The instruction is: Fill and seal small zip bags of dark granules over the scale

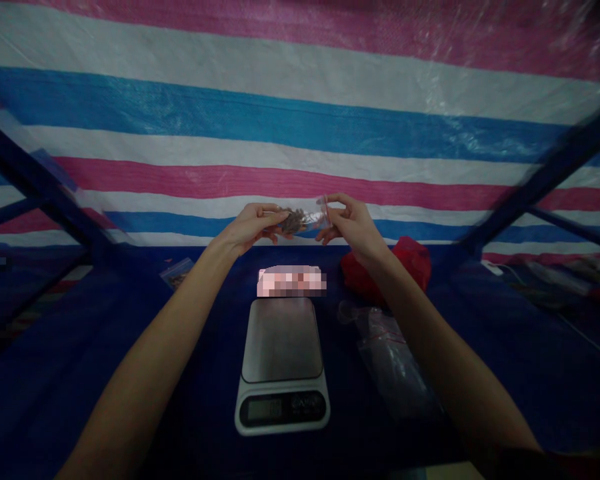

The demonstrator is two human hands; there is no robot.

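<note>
**Small clear bag held up between both hands, above the scale**

Both arms reach forward over a dark blue table (505, 360). The left hand (250, 227) and right hand (347, 223) hold one small clear bag (300, 219) between them, raised in the air above the far end of the table. The bag contains a dark, loose clump; what it is cannot be told. Left fingers are closed on the bag's left end; right thumb and fingers pinch its right end, near a reddish strip.

Below the hands, a kitchen scale (283, 363) sits on the table, its steel plate bare, display facing the camera, digits unreadable. Right of the scale lies a pile of clear bags (390, 360). Behind that, a red bag (415, 257). Another small filled bag (177, 272) lies to the left, well apart. A striped tarp (300, 133) hangs behind.
</note>
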